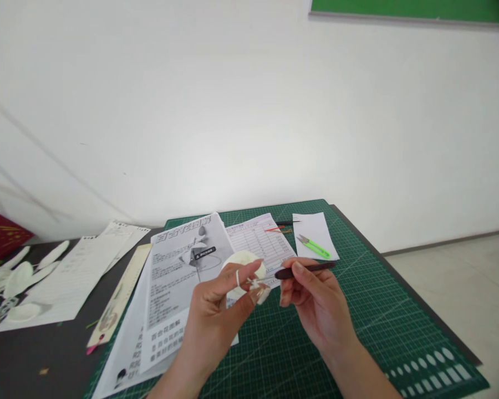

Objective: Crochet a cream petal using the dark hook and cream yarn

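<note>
My left hand (216,310) pinches a small white crocheted piece (261,292), with white yarn looped round the index finger. My right hand (316,302) grips a dark crochet hook (305,269), its tip pointing left toward the white piece. A ball of white yarn (244,260) lies on the papers just behind my left fingers. Both hands hover above the green cutting mat (357,310).
Printed instruction sheets (183,277) and a form (260,241) lie on the mat. Green thread snips (314,246) rest on a white slip at the back. White petal shapes (19,280) and lined paper (75,277) cover the dark table at left. The table edge drops off at right.
</note>
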{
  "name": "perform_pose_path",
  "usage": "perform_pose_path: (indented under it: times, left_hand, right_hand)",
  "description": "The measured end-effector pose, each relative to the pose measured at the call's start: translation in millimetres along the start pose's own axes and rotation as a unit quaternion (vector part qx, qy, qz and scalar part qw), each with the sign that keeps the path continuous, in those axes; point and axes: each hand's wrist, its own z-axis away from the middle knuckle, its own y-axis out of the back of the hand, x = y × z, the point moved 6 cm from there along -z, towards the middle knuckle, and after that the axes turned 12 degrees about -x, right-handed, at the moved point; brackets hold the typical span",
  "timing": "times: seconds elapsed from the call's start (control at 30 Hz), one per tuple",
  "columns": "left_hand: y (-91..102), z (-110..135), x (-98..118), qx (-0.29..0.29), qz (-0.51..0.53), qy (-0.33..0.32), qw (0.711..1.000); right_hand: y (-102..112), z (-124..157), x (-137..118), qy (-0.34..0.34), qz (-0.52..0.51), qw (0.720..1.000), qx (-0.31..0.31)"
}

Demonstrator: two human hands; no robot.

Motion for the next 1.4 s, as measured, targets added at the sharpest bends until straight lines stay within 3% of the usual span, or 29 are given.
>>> perform_pose_path:
  times: [0.23,0.43,0.5,0.63,0.7,0.77,0.9,0.97,1.4]
  left_hand:
    - [0.2,3.4,-6.1,0.062,-0.015,0.035,0.997]
    - [4.5,4.6,-10.5,0.098,-0.015,0.053,0.994]
    - [5.4,4.5,-11.8,0.119,0.027,0.061,0.991]
    - [0.3,2.0,-15.7,0.102,0.172,0.102,0.974]
    - [-2.4,0.8,-15.7,0.078,0.234,0.117,0.962]
    - [-3.7,0.3,-14.6,0.056,0.276,0.127,0.951]
    - [-7.9,1.2,-13.1,0.003,0.324,0.163,0.932]
    - [-9.1,1.4,-11.1,-0.015,0.328,0.166,0.930]
    - [-9.7,3.4,2.9,-0.011,0.303,0.161,0.939]
  right_hand:
    - [-1.6,0.6,2.0,0.023,0.048,0.998,0.018]
    - [-6.0,8.2,-5.2,0.110,0.173,0.979,0.023]
    - [-14.2,15.3,-13.4,0.179,0.280,0.943,0.002]
    - [-39.5,32.5,-21.7,0.321,0.490,0.804,-0.104]
    - [-42.6,35.0,-21.6,0.339,0.508,0.780,-0.133]
    - [-37.3,30.4,-22.1,0.313,0.469,0.817,-0.121]
    - [-20.4,16.2,-14.8,0.206,0.275,0.936,-0.079]
    - [-16.7,12.1,-8.8,0.166,0.194,0.963,-0.080]
    - [-10.2,10.2,-14.6,0.134,0.120,0.981,-0.076]
